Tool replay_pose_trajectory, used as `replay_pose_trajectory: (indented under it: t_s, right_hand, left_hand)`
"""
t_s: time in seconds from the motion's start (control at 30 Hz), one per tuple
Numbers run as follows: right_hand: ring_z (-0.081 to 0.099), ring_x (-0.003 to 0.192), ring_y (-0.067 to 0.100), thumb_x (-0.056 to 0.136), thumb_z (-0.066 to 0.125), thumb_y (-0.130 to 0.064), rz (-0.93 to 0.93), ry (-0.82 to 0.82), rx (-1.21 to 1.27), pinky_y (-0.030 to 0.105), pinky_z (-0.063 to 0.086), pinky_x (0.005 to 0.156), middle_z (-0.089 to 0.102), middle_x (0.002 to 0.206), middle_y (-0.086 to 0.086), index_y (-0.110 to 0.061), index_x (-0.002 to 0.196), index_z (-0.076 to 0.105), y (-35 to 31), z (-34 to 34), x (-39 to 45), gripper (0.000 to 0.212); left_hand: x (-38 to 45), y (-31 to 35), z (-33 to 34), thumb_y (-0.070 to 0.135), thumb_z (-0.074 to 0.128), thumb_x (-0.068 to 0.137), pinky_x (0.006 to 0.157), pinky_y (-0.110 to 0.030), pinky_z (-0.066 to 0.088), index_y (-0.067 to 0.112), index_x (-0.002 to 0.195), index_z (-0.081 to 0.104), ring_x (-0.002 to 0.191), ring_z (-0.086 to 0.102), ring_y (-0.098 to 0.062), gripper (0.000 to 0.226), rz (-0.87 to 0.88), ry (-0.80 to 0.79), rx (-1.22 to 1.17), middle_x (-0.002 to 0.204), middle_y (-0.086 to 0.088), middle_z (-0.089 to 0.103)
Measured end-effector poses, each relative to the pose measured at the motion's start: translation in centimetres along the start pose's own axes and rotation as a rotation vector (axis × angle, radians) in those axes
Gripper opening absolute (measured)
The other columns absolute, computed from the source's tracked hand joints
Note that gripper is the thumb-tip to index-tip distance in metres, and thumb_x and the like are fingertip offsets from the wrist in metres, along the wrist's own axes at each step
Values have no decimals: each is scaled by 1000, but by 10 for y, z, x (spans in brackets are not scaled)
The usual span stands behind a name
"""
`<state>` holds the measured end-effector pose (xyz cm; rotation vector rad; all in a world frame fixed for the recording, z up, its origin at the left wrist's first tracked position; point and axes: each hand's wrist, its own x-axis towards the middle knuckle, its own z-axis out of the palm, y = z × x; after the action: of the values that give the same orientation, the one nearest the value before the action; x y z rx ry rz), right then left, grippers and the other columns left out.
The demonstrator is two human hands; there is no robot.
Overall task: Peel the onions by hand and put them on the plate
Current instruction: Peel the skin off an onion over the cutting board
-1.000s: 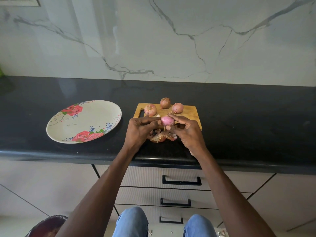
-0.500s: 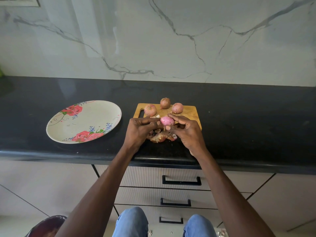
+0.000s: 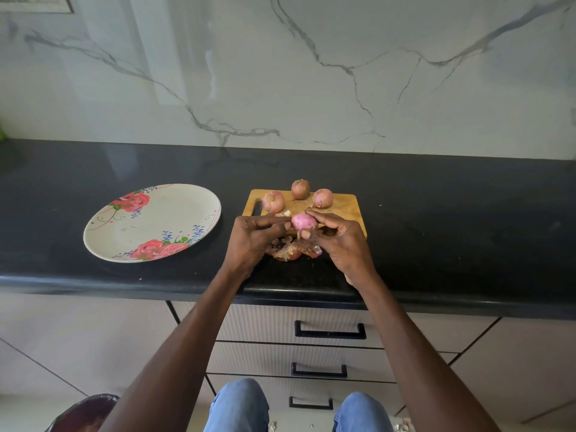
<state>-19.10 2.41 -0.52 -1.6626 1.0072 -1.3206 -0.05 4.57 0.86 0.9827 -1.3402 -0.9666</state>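
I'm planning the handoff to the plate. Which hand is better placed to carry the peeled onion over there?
Left, probably. The plate lies on the left hand's side, while the right hand would have to cross over. Both hands pinch the peeled onion, so the right only needs to let go.

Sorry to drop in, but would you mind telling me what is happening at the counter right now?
A person is peeling onions by hand. Both hands, the left hand and the right hand, hold a pink, mostly peeled onion above a small pile of loose skins. Three unpeeled onions sit at the far side of the wooden cutting board. The floral plate to the left has no onions on it yet.
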Motion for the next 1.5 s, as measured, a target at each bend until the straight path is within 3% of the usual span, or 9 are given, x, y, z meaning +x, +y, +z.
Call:
replay_pose_trajectory:
  t_s: [0.1,0.3,0.43,0.53,0.67,0.97,1.13,1.33,1.5]
  right_hand:
    - [61,123,7,81,81,-14,-6,-7,0,25,49,104,70,127,2,-6,129,68,0,-1,0,50]
    - [62,123,11,80,81,-19,14,-23,23,29,50,104,71,126,3,-4,128,68,1,-1,0,53]
    - [62,122,8,80,81,-15,28,-18,32,23,50,101,71,126,2,-4,127,68,1,-1,0,50]
    - [63,121,8,81,81,-13,31,-14,41,25,51,102,71,125,2,-4,127,68,0,-2,0,48]
    - [65,117,7,84,77,-7,31,-21,81,17,50,92,73,122,3,-2,127,68,-1,-3,-2,44]
    - [65,119,10,82,80,-13,34,-19,53,26,52,99,74,120,1,-5,125,70,0,-1,-1,45]
    - [64,119,11,82,81,-13,44,-19,47,30,51,103,73,121,1,-5,126,70,2,-1,0,46]
    - [63,119,4,80,83,-13,16,1,0,18,49,98,72,124,0,-5,126,70,5,-1,1,48]
    - [62,121,8,80,83,-14,-42,40,-49,20,49,100,70,125,0,-8,126,69,5,3,1,48]
  left_hand:
    - [-2,4,1,18,77,79,82,-20,56,8,100,78,95,74,-14,23,8,-32,-15,95,-3,79]
    - [-2,5,0,9,76,84,86,-31,58,10,99,78,96,74,-24,15,8,-46,-20,94,-4,79]
    - [-1,5,-1,12,75,84,87,-32,59,10,99,78,97,74,-22,16,9,-58,-13,96,-4,79]
    - [-1,4,-1,8,73,86,78,-22,58,8,99,78,91,74,-14,14,6,-58,-11,94,-2,79]
    - [0,2,-1,0,69,90,59,-17,52,-1,105,75,64,69,-5,16,-1,14,3,86,-6,78]
    - [-1,3,0,11,76,84,79,-29,59,6,100,78,92,74,-25,17,6,-28,7,93,-6,79]
    - [1,0,-3,7,74,86,66,-20,55,-1,101,77,79,74,-16,17,-40,-33,-29,94,-13,78]
    - [1,-2,-3,5,72,88,61,-17,52,-4,103,75,70,71,-9,18,-35,-26,-11,98,-16,77]
    - [0,1,1,3,66,93,59,-25,55,15,94,79,65,68,-10,18,-11,17,39,93,-15,77]
